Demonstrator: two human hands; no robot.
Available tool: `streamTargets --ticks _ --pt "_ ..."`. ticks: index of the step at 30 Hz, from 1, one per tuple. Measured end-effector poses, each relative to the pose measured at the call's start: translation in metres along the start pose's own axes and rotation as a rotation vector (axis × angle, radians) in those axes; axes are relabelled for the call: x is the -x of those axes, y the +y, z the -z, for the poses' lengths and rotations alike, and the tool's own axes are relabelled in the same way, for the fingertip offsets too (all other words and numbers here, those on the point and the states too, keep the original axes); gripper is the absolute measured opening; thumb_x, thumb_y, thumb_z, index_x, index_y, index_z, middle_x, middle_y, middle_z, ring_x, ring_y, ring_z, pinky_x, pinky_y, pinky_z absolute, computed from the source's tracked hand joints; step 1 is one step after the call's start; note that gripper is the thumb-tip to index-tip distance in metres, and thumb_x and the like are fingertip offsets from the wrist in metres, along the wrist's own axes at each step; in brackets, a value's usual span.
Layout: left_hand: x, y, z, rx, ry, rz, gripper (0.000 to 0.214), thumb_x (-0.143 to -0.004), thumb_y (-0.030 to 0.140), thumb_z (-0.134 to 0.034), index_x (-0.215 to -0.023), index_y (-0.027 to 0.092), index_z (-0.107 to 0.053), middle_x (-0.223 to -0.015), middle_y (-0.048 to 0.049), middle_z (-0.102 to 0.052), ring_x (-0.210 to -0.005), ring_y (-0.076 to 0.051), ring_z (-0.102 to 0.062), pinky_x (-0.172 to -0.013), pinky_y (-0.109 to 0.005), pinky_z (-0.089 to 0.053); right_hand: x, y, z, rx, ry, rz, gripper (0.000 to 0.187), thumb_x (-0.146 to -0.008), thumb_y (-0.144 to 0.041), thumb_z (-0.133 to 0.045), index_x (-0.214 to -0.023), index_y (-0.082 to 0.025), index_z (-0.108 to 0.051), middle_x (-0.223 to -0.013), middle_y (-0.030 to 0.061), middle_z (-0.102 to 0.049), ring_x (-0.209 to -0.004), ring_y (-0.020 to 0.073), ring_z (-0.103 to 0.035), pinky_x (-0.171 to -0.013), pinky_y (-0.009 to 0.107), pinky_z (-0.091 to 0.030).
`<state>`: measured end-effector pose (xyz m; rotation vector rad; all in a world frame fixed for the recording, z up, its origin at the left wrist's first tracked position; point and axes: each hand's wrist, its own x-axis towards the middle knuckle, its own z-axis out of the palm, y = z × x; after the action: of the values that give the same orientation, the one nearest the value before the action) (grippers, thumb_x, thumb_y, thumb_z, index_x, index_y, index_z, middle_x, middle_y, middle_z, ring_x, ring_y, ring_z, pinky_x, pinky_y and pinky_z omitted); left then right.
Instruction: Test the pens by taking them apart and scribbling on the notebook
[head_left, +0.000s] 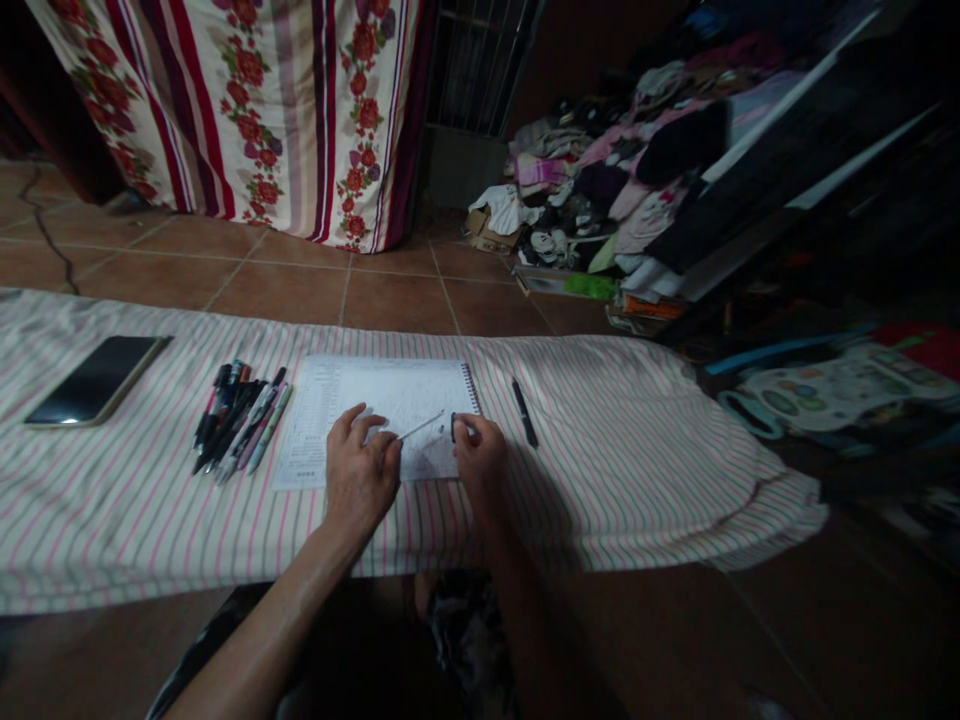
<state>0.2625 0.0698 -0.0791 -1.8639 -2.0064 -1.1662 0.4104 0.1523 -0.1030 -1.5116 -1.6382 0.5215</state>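
Note:
My left hand (361, 465) is over the notebook's middle, thumb and index finger pinched on one end of a thin pale rod (421, 425) that looks like a pen refill. The rod points up and right across the white page. My right hand (480, 450) is closed at the notebook's right side, its fingertips on a small dark piece (453, 427) whose kind I cannot make out. Between the hands, a tiny dark bit (441, 429) shows on the page. Beneath both hands lies the spiral notebook (390, 378), its coil along the right edge. A black pen (525, 412) rests right of it.
Several pens (240, 420) are heaped left of the notebook, and a smartphone (97, 380) lies farther left. A striped cloth (615, 450) covers the low table. Beyond are a tiled floor (390, 290), a floral curtain (255, 110) and piled clothes (592, 170).

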Motion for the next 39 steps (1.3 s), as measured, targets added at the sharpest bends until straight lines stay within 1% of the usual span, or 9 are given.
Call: streamTargets --ticks 3,7,11,14,17,20,30,35,39 --pt "0.0 -0.001 -0.001 0.0 0.003 -0.005 0.014 -0.078 0.021 -0.053 -0.074 0.019 -0.066 -0.095 -0.0068 -0.062 -0.112 -0.029 -0.044 -0.092 -0.048 -0.04 0.0 -0.001 0.001 -0.01 0.029 -0.004 0.029 -0.075 -0.034 -0.047 -0.083 -0.015 -0.068 -0.079 0.0076 -0.062 -0.055 0.014 -0.055 -0.06 0.028 -0.045" --pt "0.0 0.001 -0.001 0.003 0.019 -0.001 0.014 -0.078 0.02 -0.053 -0.074 0.02 -0.066 -0.094 -0.0059 -0.062 -0.112 -0.029 -0.044 -0.092 -0.048 -0.04 0.0 -0.005 0.001 -0.076 0.065 -0.021 0.029 -0.073 -0.032 -0.048 -0.085 -0.014 -0.068 -0.083 0.0084 -0.063 -0.055 0.0132 -0.055 -0.06 0.028 -0.046" --pt "-0.001 0.006 0.002 -0.048 0.0 0.005 0.013 -0.078 0.021 -0.053 -0.075 0.019 -0.066 -0.099 -0.0075 -0.062 -0.115 -0.03 -0.041 -0.097 -0.052 -0.033 0.002 -0.008 0.002 -0.093 0.083 -0.033 0.029 -0.073 -0.03 -0.048 -0.085 -0.013 -0.067 -0.084 0.0089 -0.063 -0.059 0.0144 -0.056 -0.062 0.029 -0.047" --pt "-0.001 0.011 0.002 -0.077 0.004 0.012 0.012 -0.077 0.019 -0.054 -0.074 0.019 -0.066 -0.103 -0.0087 -0.061 -0.119 -0.03 -0.038 -0.101 -0.054 -0.026 0.001 -0.006 0.001 -0.109 0.061 -0.044 0.03 -0.072 -0.032 -0.048 -0.086 -0.014 -0.067 -0.085 0.0089 -0.063 -0.06 0.0149 -0.057 -0.062 0.029 -0.047" --pt "-0.002 0.015 0.001 -0.079 0.03 0.009 0.011 -0.077 0.018 -0.054 -0.072 0.019 -0.064 -0.108 -0.009 -0.059 -0.122 -0.032 -0.036 -0.1 -0.058 -0.025 0.001 -0.003 0.0 -0.127 0.054 -0.051 0.03 -0.073 -0.033 -0.047 -0.087 -0.015 -0.067 -0.087 0.0083 -0.063 -0.061 0.015 -0.057 -0.062 0.029 -0.048" --pt "-0.001 0.017 -0.001 -0.083 0.039 -0.007 0.01 -0.076 0.017 -0.054 -0.071 0.02 -0.062 -0.11 -0.0084 -0.057 -0.124 -0.032 -0.034 -0.1 -0.058 -0.024 0.001 -0.001 -0.002 -0.134 0.058 -0.065 0.029 -0.073 -0.033 -0.048 -0.085 -0.016 -0.067 -0.087 0.008 -0.064 -0.061 0.0154 -0.058 -0.061 0.029 -0.048" --pt "0.001 0.021 -0.004 -0.107 -0.044 0.0 0.012 -0.077 0.02 -0.053 -0.071 0.019 -0.064 -0.116 -0.0096 -0.055 -0.126 -0.033 -0.031 -0.103 -0.057 -0.02 0.001 0.0 -0.001 -0.126 0.034 -0.044 0.031 -0.074 -0.032 -0.046 -0.088 -0.015 -0.067 -0.089 0.0088 -0.064 -0.06 0.0153 -0.059 -0.06 0.029 -0.047" --pt "0.001 0.024 -0.003 -0.096 -0.052 -0.013 0.013 -0.077 0.023 -0.054 -0.074 0.019 -0.065 -0.115 -0.0104 -0.055 -0.126 -0.033 -0.031 -0.103 -0.058 -0.021 0.002 -0.001 0.0 -0.112 0.038 -0.041 0.03 -0.074 -0.032 -0.046 -0.088 -0.016 -0.067 -0.088 0.0078 -0.064 -0.06 0.0152 -0.059 -0.061 0.029 -0.047" --pt "0.003 0.02 0.0 -0.09 -0.056 -0.028 0.014 -0.078 0.025 -0.053 -0.077 0.019 -0.066 -0.114 -0.0104 -0.055 -0.126 -0.033 -0.03 -0.103 -0.057 -0.021 0.001 -0.001 0.0 -0.106 0.046 -0.029 0.03 -0.074 -0.032 -0.046 -0.089 -0.016 -0.067 -0.088 0.008 -0.064 -0.061 0.0153 -0.059 -0.062 0.029 -0.047"
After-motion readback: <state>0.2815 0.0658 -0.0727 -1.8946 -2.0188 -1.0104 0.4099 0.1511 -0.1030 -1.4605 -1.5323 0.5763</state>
